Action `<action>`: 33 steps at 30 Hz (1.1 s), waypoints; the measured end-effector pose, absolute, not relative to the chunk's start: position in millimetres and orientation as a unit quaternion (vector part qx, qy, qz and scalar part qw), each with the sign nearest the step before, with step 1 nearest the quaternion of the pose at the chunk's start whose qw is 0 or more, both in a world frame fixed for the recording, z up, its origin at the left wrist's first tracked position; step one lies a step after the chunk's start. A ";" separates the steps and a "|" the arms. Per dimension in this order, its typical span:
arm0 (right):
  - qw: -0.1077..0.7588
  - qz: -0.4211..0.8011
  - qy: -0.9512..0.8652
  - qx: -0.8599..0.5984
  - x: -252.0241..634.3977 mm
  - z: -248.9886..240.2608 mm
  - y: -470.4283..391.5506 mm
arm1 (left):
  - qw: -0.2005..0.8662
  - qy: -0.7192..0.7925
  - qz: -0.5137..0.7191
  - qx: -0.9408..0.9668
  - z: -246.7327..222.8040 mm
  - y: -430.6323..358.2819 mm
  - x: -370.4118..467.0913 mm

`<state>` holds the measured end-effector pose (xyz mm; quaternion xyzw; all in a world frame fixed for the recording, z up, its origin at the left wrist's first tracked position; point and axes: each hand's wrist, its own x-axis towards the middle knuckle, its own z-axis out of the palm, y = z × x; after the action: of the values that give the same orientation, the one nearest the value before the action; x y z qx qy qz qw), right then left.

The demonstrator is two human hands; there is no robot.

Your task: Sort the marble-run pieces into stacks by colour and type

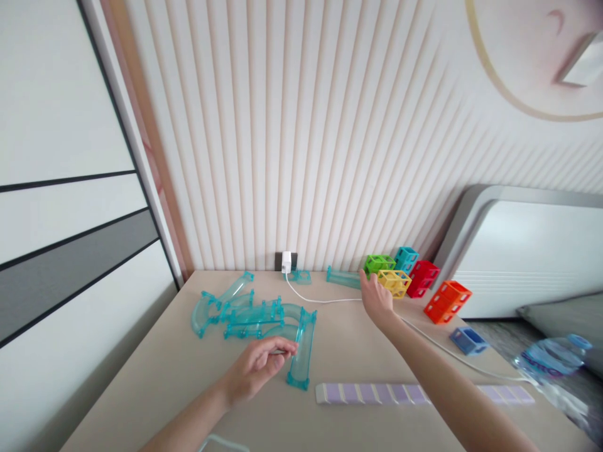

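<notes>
My left hand [261, 367] hovers in front of the teal marble-run tracks, palm turned inward, fingers stretched and thumb slightly apart. Its fingertips overlap a straight teal track [302, 351] in view; whether they touch it I cannot tell. Several more clear teal pieces [254, 317], straight and curved, lie in a loose heap behind that hand. Over at the back right, my right hand [377, 300] reaches with extended fingers to the right end of another straight track [343, 277]. A yellow open-frame block [396, 284] stands right beside it, with a green block [379, 262] behind.
Teal [406, 258], red [424, 279], orange [447, 301] and blue blocks [468, 340] stand toward the table's right edge. A white charger [286, 262] trails a cable across the table [264, 420]. A purple-and-white strip [372, 393] lies in front, partly under my right forearm. A water bottle [556, 356] is beyond the edge.
</notes>
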<state>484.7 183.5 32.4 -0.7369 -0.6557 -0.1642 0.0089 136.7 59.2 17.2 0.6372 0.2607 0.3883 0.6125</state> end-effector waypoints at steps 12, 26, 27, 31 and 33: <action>-0.018 -0.194 -0.702 -0.685 468.5 20.9 208.5 | 0.590 0.282 0.383 0.652 14.5 61.5 132.5; -0.013 -0.130 -0.774 -0.619 470.4 23.4 236.6 | 0.595 0.275 0.361 0.663 12.9 60.5 132.5; -0.017 -0.119 -0.778 -0.617 470.0 25.2 238.6 | 0.594 0.276 0.361 0.664 13.1 60.5 132.2; -0.031 -0.072 -0.797 -0.599 468.1 32.0 242.3 | 0.590 0.280 0.361 0.666 13.4 60.5 131.8; -0.034 -0.046 -0.805 -0.591 466.7 33.5 242.3 | 0.589 0.277 0.362 0.668 14.2 60.3 132.4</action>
<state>466.7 242.3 33.5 -0.5906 -0.8050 -0.0457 -0.0339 132.4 60.3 14.2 0.6675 0.2769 0.3616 0.5890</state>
